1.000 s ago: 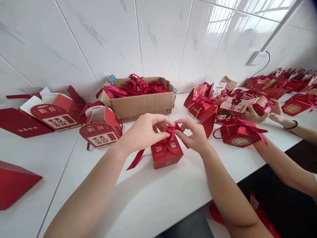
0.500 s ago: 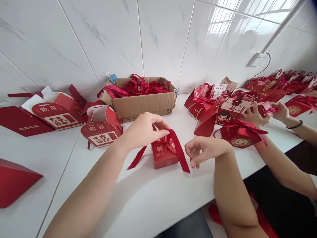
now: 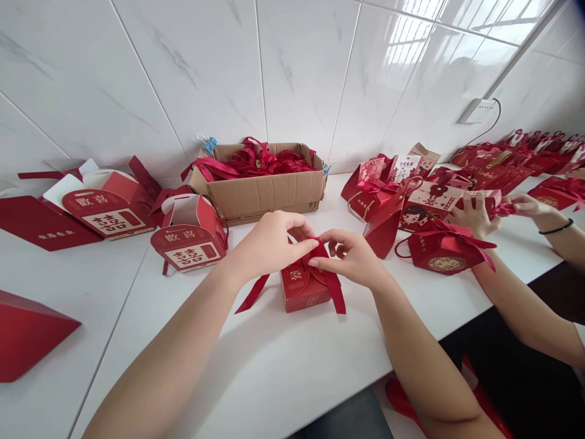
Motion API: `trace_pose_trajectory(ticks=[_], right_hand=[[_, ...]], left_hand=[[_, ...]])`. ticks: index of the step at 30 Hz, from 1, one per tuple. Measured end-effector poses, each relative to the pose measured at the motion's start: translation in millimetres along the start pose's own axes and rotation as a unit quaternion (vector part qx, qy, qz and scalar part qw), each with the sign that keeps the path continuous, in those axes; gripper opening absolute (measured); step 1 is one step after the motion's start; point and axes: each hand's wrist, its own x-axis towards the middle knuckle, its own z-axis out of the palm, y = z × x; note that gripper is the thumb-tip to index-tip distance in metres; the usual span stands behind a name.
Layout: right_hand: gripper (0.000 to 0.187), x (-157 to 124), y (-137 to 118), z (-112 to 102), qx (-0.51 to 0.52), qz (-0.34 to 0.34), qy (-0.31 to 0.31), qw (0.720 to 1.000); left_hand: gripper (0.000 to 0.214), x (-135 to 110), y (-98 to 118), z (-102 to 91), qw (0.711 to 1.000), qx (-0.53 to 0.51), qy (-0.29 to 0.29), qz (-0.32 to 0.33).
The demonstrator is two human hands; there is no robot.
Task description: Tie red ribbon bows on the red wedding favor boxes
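Head view, from the left: a plain red wedge-shaped card piece (image 3: 34,341) lies near the edge, and behind it an arched red card box with a cream panel (image 3: 189,251) stands on the white tabletop (image 3: 269,372). Next, against the tiled wall, comes a brown cardboard carton (image 3: 269,196) heaped with red ribbons (image 3: 269,161). In front of it the left hand (image 3: 278,247) has thumb and forefinger closed on a glossy dark-red fabric ribbon (image 3: 337,297) at the top of a small red card box with curved overlapping flaps (image 3: 304,300). This box sits flat on the tabletop between the two hands, ribbon tails hanging to either side. It looks light and fairly stiff, though its thin flaps would probably crease under a hard squeeze; the lower side walls seem the safest hold. The ribbon looks soft, limp and rather slippery, best pinched close to the knot. The right hand (image 3: 350,259) has its thumb and forefinger curled about the ribbon's top; whether they grip it cannot be told. Farther right, a red many-sided box with a bow (image 3: 445,259) stands near a co-worker's hand (image 3: 478,219).
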Motion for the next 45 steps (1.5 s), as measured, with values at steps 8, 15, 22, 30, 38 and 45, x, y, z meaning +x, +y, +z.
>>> trace_pose_trajectory(ticks=[8, 15, 22, 30, 38, 45], right_hand=[[0.017, -2, 3, 4, 0.004, -0.027, -0.027, 0.999], [0.011, -5, 4, 4, -0.017, -0.058, -0.022, 0.998], [0.009, -6, 5, 13, 0.03, -0.058, 0.053, 0.996], [0.009, -6, 8, 16, 0.029, -0.058, 0.04, 0.997], [0.014, -6, 10, 16, 0.095, -0.025, 0.026, 0.995], [0.025, -6, 13, 14, 0.134, 0.01, -0.004, 0.991]], left_hand=[[0.018, 1, -2, -1.0, 1.0, 0.022, 0.017, -0.001], [0.014, 2, -2, 2.0, 1.0, 0.001, 0.017, 0.0], [0.006, 2, -2, 2.9, 1.0, -0.022, 0.018, 0.008], [0.015, 0, -3, 2.2, 1.0, -0.015, 0.011, -0.008], [0.02, 0, -6, -2.2, 1.0, -0.006, 0.015, -0.007], [0.018, -1, -15, -10.9, 0.985, 0.12, -0.121, -0.041]])
